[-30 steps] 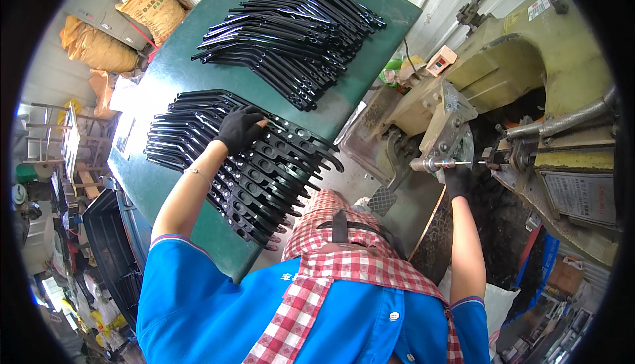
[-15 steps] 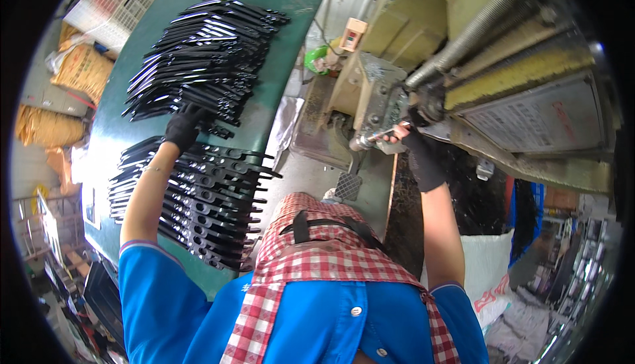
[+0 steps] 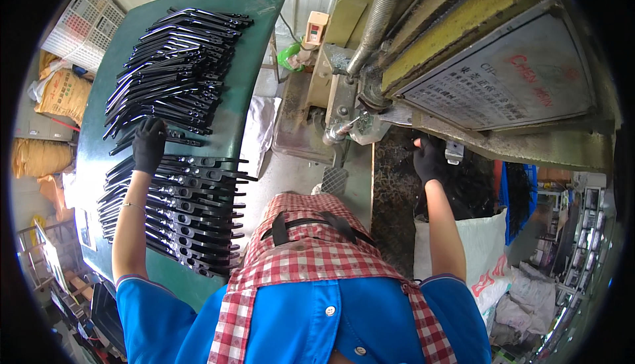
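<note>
We work at a dark green flat table on our left and a large yellow-green metal machine on our right; our left hand, in a black glove, rests palm down on the long black flat metal bars at the near stack, fingers curled over the top pieces; we cannot tell whether it grips one bar or only presses on the stack. Our right hand, also in a black glove, is raised under the machine's overhang beside a small pale metal bracket; we cannot tell whether it is clenched or holds a part, as the shadow hides the fingers.

Progress, as we judge it: two stacks lie on the table; the near stack sits under and below the left hand, and the far stack of matching black bars sits just beyond its fingertips; both stacks are large, so much material is present; the pictures do not show which stack is processed and which is waiting, so we cannot tell the share done.

Orientation: the bars in the near stack lie with the long axis running across the table, from the left hand toward the machine side; their narrow ends point right, toward the table edge nearest our body and the grey concrete floor; the far stack fans slightly, its ends pointing right and away from us.
</note>
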`<state>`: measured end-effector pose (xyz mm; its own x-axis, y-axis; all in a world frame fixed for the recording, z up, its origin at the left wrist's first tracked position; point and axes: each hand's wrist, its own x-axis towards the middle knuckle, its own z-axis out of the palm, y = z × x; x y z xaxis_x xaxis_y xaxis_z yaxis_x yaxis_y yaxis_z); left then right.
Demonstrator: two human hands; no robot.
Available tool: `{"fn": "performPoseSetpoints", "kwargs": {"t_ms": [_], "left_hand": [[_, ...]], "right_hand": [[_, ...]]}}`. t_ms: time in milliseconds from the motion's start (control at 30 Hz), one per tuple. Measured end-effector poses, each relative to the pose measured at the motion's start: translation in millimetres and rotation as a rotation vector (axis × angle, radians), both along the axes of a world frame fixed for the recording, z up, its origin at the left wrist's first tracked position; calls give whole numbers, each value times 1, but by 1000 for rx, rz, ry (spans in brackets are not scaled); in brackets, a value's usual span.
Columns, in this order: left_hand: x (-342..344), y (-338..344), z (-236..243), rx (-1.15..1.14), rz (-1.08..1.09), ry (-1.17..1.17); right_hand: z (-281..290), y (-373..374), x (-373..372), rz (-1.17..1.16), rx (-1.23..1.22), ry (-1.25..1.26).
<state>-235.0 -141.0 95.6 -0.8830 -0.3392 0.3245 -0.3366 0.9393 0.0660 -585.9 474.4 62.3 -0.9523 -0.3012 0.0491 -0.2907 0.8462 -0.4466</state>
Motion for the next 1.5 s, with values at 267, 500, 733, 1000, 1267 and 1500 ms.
{"fn": "performPoseSetpoints", "kwargs": {"t_ms": [267, 500, 733, 1000, 1267, 1500], "left_hand": [[-74, 68, 60, -67, -409, 53], [-120, 197, 102, 413, -530, -176], [-143, 233, 124, 409, -681, -225], [-148, 226, 134, 266, -755, -323], [-148, 229, 122, 310, -769, -379], [-159, 226, 123, 410, -743, -407]], "right_hand": [[-19, 41, -26, 289, 332, 116], [84, -11, 38, 449, -154, -76], [161, -76, 90, 588, -184, 12], [183, -99, 98, 665, 75, -29], [173, -105, 90, 624, 131, -214], [191, -121, 82, 731, 27, 133]]}}
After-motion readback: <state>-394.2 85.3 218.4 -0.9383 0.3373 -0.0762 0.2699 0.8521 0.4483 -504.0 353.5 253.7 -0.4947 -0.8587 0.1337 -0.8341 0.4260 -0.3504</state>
